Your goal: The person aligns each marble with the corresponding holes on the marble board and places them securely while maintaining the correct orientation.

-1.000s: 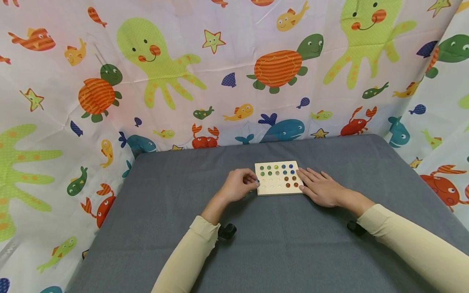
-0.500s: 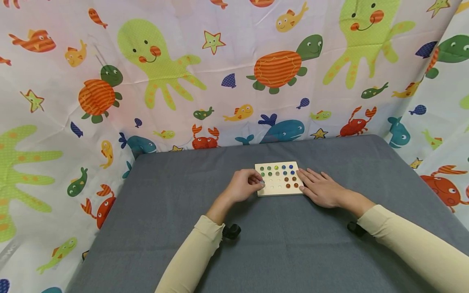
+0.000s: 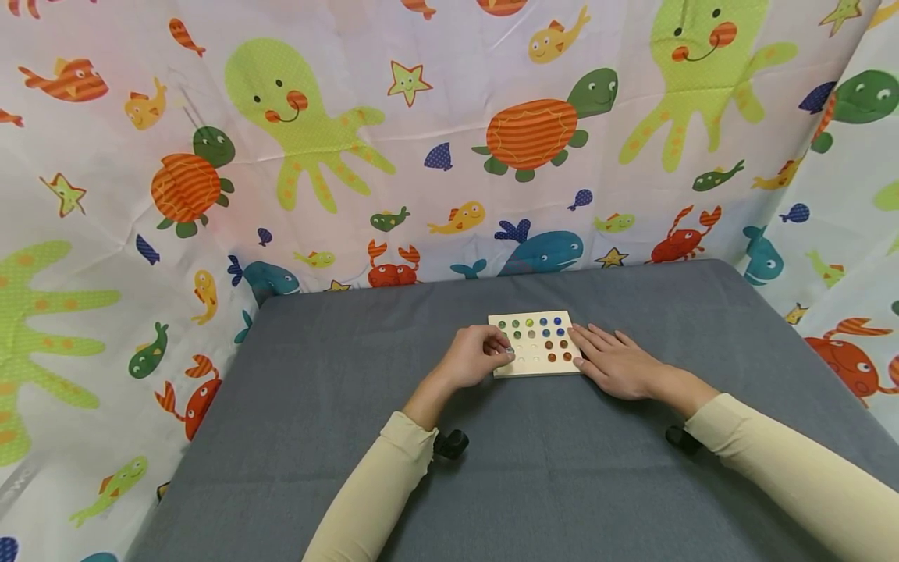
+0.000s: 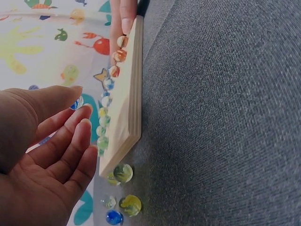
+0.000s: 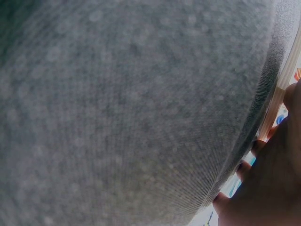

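A pale wooden board [image 3: 537, 368] with rows of round hollows lies on the grey cloth. Green, yellow, clear, blue and orange-brown marbles sit in many of its hollows; some hollows at the front left are bare. Over the board's left end, my left hand [image 3: 476, 359] pinches a clear marble with blue swirls [image 4: 77, 102] between thumb and fingertips. In the left wrist view the other fingers are loosely bent. My right hand [image 3: 621, 363] lies flat, its fingers extended, with fingertips touching the board's right edge.
Several loose marbles, among them a yellow one [image 4: 130, 205] and a blue one [image 4: 114, 217], lie on the cloth beside the board's left end. The grey cloth [image 3: 548, 484] covers the table. A curtain printed with sea animals [image 3: 449, 94] hangs behind.
My left hand has moved rightward from the board's left edge to over its left hollows, carrying the marble. My right hand has stayed in place.
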`<state>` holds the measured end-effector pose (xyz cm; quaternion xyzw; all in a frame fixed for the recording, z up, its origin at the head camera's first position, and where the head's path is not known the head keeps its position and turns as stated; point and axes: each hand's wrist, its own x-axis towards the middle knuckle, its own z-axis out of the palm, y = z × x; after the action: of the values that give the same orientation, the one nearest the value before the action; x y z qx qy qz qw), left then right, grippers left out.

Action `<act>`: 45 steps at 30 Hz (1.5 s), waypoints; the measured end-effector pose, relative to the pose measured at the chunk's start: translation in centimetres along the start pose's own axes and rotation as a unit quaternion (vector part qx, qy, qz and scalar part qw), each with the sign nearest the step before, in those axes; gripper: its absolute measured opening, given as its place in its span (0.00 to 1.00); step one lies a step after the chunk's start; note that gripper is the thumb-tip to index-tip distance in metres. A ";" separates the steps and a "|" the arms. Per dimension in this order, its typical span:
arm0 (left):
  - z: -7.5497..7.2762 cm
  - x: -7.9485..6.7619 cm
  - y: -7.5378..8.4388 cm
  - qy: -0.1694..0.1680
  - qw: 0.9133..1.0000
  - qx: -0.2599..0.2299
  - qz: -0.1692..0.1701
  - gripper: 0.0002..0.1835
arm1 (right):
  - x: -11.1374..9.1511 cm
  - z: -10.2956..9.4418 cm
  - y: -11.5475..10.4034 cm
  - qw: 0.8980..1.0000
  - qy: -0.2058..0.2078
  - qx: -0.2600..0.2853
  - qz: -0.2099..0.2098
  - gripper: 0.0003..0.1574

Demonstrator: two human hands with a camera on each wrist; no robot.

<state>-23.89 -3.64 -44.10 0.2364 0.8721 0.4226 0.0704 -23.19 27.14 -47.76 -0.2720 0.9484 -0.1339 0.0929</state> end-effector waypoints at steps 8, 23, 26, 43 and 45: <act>0.4 0.3 0.2 -0.005 1.000 0.000 0.005 0.06 | 0.3 0.2 0.4 1.000 -0.009 -0.001 0.004 0.41; 1.4 1.4 0.6 0.002 1.000 0.015 0.014 0.06 | -0.4 -0.9 -1.3 1.000 0.010 0.005 -0.003 0.40; 1.6 1.5 0.8 0.004 1.000 0.021 0.017 0.06 | -0.3 -0.8 -1.1 1.000 -0.001 0.002 0.006 0.41; 3.6 2.6 1.6 0.041 0.997 0.039 -0.059 0.07 | -0.3 -0.5 -0.9 1.000 0.004 -0.002 0.000 0.41; 3.8 2.7 1.7 0.045 0.995 0.046 -0.071 0.07 | -0.3 -0.4 -0.8 1.000 0.002 -0.003 -0.001 0.42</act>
<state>-24.38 1.22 -45.02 0.1577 0.9074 0.3863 0.0504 -22.67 26.69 -47.09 -0.2730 0.9487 -0.1315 0.0900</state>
